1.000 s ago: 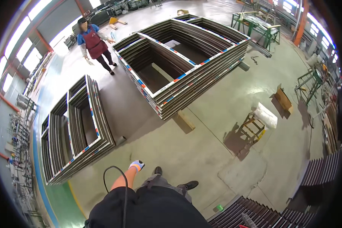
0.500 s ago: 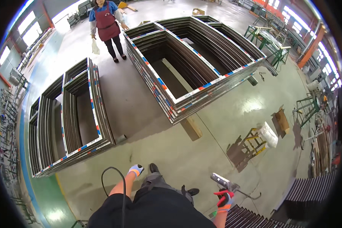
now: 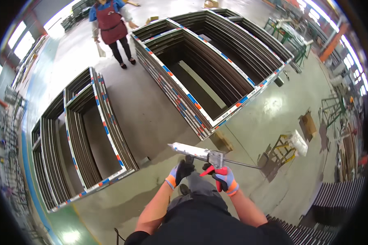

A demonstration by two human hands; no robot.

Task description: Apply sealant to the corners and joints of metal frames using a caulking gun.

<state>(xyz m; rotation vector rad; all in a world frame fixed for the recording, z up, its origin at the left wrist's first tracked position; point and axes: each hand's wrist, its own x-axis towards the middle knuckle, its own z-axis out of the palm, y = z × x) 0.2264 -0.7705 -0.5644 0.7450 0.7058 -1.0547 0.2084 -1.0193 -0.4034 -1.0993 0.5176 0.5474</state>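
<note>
A caulking gun (image 3: 192,151) with a white barrel and red handle lies crosswise before me. Its tapered nozzle points left, and its long rod runs out to the right. My right hand (image 3: 225,178), in a grey, orange and black glove, is wrapped round the red handle and trigger. Just below the barrel is my left hand (image 3: 178,173), gloved alike, its dark fingers curled together. What they hold, if anything, is hidden, and I cannot tell whether they touch the barrel.
A big stack of dark frames (image 3: 214,122) with taped edges stands ahead; a second frame stack (image 3: 86,190) is at left. A person in a maroon apron (image 3: 112,28) stands behind. To the right are a yellow step stool (image 3: 283,148) and a cardboard box (image 3: 308,125).
My right hand has brought the caulking gun up and left, in front of my body. My left hand has moved right, close to the barrel. The black cable has dropped toward the lower left.
</note>
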